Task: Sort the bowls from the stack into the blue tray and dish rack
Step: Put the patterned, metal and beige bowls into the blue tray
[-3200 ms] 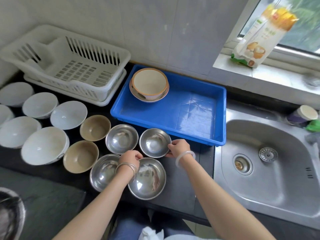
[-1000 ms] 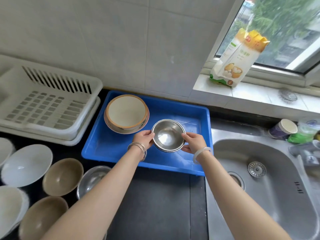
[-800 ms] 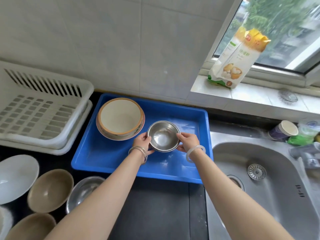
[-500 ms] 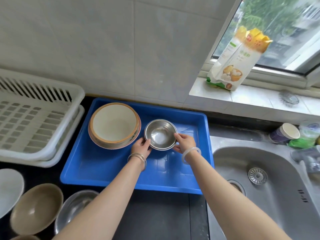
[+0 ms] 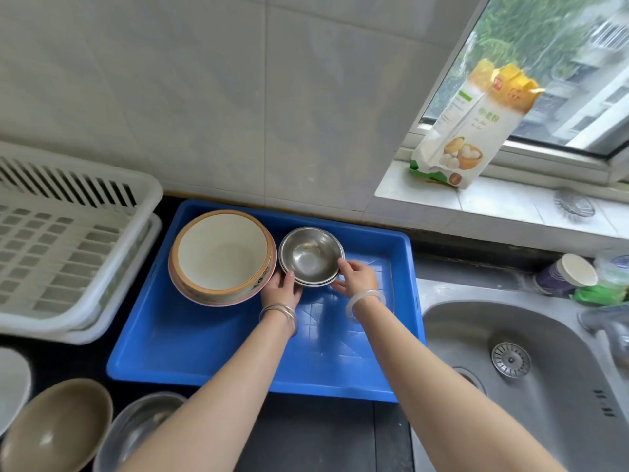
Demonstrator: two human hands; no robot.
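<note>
Kitchen corner in daylight. Pale grey tiled wall (image 5: 204, 97) rises behind a black stone surface (image 5: 316, 434). At right, a stainless-steel sink basin (image 5: 544, 386) with round drain strainer (image 5: 511, 360); above it, a white tiled windowsill (image 5: 493, 206) below an aluminium-framed window (image 5: 561, 63) showing green trees.

We cannot see the steel bowls' (image 5: 310, 256) near wall behind our fingertips (image 5: 343, 265); far left of them, the dish rack (image 5: 68, 240) is cropped.
</note>
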